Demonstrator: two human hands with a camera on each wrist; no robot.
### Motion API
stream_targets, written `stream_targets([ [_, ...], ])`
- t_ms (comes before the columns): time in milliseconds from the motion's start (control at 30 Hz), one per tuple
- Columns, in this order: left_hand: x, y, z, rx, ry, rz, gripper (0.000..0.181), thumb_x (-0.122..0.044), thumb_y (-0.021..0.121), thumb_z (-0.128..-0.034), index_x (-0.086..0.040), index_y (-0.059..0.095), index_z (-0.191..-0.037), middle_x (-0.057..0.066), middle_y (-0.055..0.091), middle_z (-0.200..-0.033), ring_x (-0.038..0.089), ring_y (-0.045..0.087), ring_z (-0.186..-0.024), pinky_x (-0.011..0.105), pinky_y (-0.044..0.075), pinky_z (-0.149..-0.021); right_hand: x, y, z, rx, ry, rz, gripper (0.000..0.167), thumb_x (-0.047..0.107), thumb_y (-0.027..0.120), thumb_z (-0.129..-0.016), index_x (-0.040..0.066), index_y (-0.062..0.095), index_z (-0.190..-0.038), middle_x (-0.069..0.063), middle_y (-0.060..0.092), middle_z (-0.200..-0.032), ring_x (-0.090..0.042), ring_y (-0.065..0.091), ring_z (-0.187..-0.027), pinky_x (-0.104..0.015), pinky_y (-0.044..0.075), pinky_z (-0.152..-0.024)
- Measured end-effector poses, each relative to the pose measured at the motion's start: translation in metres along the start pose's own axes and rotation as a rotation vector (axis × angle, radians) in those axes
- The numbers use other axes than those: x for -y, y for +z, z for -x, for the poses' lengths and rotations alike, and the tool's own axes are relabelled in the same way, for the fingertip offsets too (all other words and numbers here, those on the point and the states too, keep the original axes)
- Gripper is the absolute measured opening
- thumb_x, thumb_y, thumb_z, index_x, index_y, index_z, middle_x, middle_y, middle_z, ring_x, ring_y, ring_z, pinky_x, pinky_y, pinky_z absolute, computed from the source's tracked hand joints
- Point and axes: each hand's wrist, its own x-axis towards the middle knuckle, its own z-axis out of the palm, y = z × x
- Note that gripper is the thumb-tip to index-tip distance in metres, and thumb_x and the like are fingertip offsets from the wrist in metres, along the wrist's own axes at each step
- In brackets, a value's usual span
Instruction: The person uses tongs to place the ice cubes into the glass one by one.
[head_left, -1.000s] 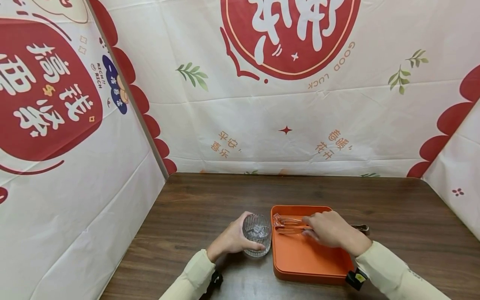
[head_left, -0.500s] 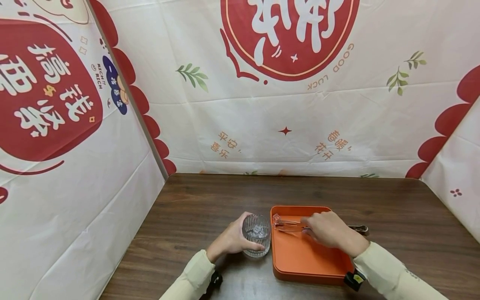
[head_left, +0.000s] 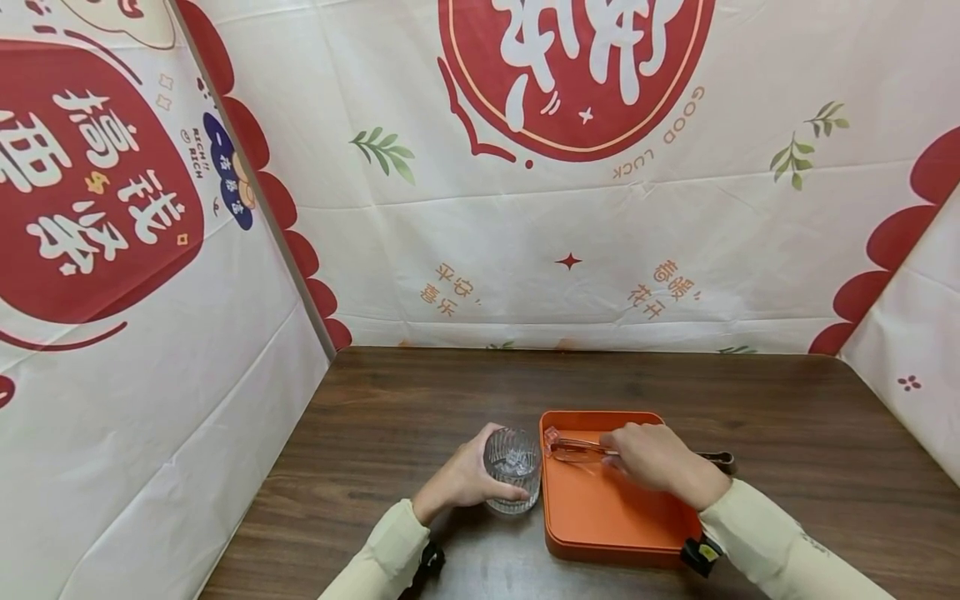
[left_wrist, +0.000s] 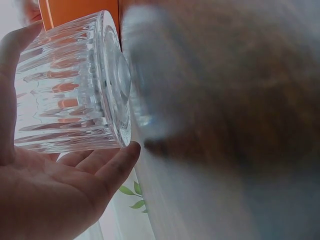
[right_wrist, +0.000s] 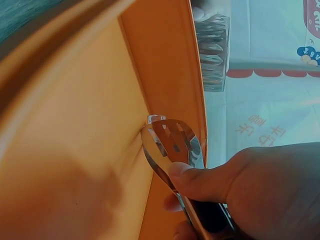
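My left hand (head_left: 474, 477) holds a clear ribbed glass (head_left: 514, 468) just left of the orange tray (head_left: 611, 525). Clear pieces show inside the glass, hard to make out. In the left wrist view, thumb and fingers lie around its side, near the base. Over the tray, my right hand (head_left: 651, 455) grips metal tongs (right_wrist: 172, 137) with slotted ends, thumb on the upper arm. The tong ends are around a small clear cube, like an ice cube (right_wrist: 155, 118), at the tray's far left corner. Whether they clamp it cannot be told. The tongs' dark rear end sticks out past my hand.
A dark wood table (head_left: 420, 383) carries everything. The tray's raised wall (right_wrist: 170, 60) stands between the cube and the glass. Printed white cloth (head_left: 510, 225) hangs behind the table, with more cloth at the left and right.
The arms of the tongs have drawn closer together near the cube. My right hand has shifted slightly left. My left hand and the glass stay where they were.
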Motion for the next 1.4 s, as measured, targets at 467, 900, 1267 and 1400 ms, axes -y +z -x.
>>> stream_targets([
  [467, -0.0009, -0.0004, 0.0020, -0.003, 0.014, -0.002, 0.084, -0.034, 0.094, -0.0621, -0.013, 0.050, -0.130, 0.005, 0.065, -0.113, 0.018, 0.063, -0.099, 0.031, 0.051, -0.086, 0.0060, -0.0009, 0.0008, 0.046, 0.053, -0.060, 0.020, 0.018, 0.075, -0.087, 0.019, 0.059, -0.075, 0.008, 0.047, -0.063, -0.010, 0.041, -0.055, -0.027, 0.039, -0.051],
  [900, -0.0011, -0.0016, 0.0014, -0.007, 0.018, 0.004, 0.083, -0.034, 0.094, -0.0618, -0.014, 0.050, -0.130, 0.004, 0.065, -0.113, 0.018, 0.064, -0.100, 0.031, 0.051, -0.087, 0.0075, -0.0022, 0.0001, 0.026, 0.050, -0.027, 0.018, 0.018, 0.076, -0.086, 0.018, 0.061, -0.076, 0.007, 0.050, -0.063, -0.010, 0.042, -0.054, -0.028, 0.040, -0.050],
  [1267, 0.0003, -0.0006, 0.0007, -0.011, 0.020, 0.007, 0.082, -0.035, 0.095, -0.0615, -0.016, 0.050, -0.129, 0.002, 0.065, -0.112, 0.018, 0.064, -0.100, 0.032, 0.051, -0.087, 0.0042, 0.0011, 0.0029, -0.041, 0.002, 0.072, 0.020, 0.024, 0.075, -0.087, 0.022, 0.059, -0.076, 0.008, 0.052, -0.061, -0.009, 0.045, -0.050, -0.029, 0.040, -0.046],
  [1400, -0.0007, -0.0005, 0.0008, -0.008, 0.014, -0.003, 0.083, -0.035, 0.094, -0.0616, -0.016, 0.050, -0.129, 0.003, 0.065, -0.112, 0.017, 0.063, -0.100, 0.031, 0.051, -0.087, 0.0030, 0.0013, 0.0034, -0.048, -0.011, 0.094, 0.021, 0.026, 0.074, -0.088, 0.023, 0.058, -0.075, 0.009, 0.050, -0.060, -0.009, 0.045, -0.050, -0.029, 0.039, -0.046],
])
